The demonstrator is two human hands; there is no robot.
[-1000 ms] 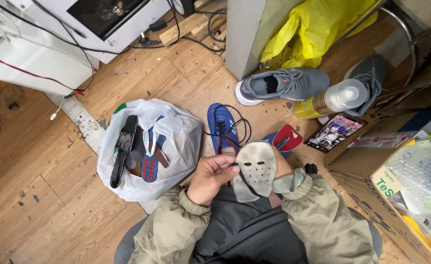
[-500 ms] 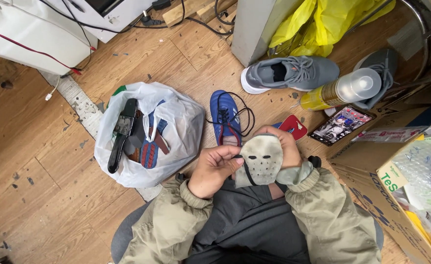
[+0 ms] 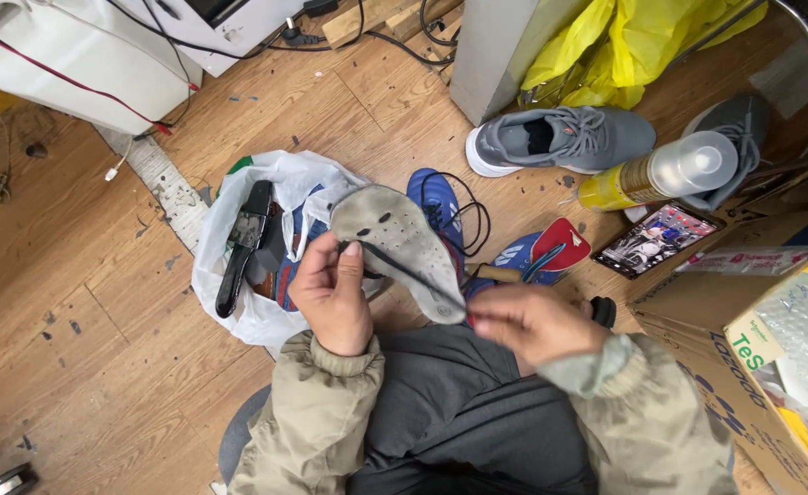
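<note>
Over the person's lap, above the dark trousers (image 3: 459,403), a worn grey insole (image 3: 402,246) was held up slanting, its broad end toward the upper left and its narrow end down to the right. The left hand (image 3: 335,295) had its grip clenched on the insole's left edge, thumb on the near face and fingers curled behind it. A thin black cord (image 3: 413,273) ran across the insole's lower face from the left thumb toward the right hand (image 3: 528,321). The right hand sat just beside the insole's narrow end with its fingers drawn together; motion blurred them, so whether that grip was pinching the cord or the insole's tip could not be told. Both forearms wore olive-green jacket sleeves (image 3: 317,422).

Behind the insole, on the wooden floor (image 3: 74,302), lay a white plastic bag (image 3: 239,238), open, with a black tool handle (image 3: 243,243) and red-and-blue footwear showing inside. A blue shoe (image 3: 436,197) with a loose black lace (image 3: 473,215) lay just right of the bag, partly hidden by the insole, and a blue-and-red shoe part (image 3: 551,252) lay near the right hand. Farther off stood a grey sneaker (image 3: 560,139) on its side, with a yellow spray can (image 3: 656,172) with a clear cap to its right. A small glossy picture card (image 3: 656,240) lay below the can, touching a brown cardboard box (image 3: 725,339) at the right edge. A yellow plastic sheet (image 3: 642,41) hung at the top, and white appliances (image 3: 83,55) with cables stood at the upper left.
</note>
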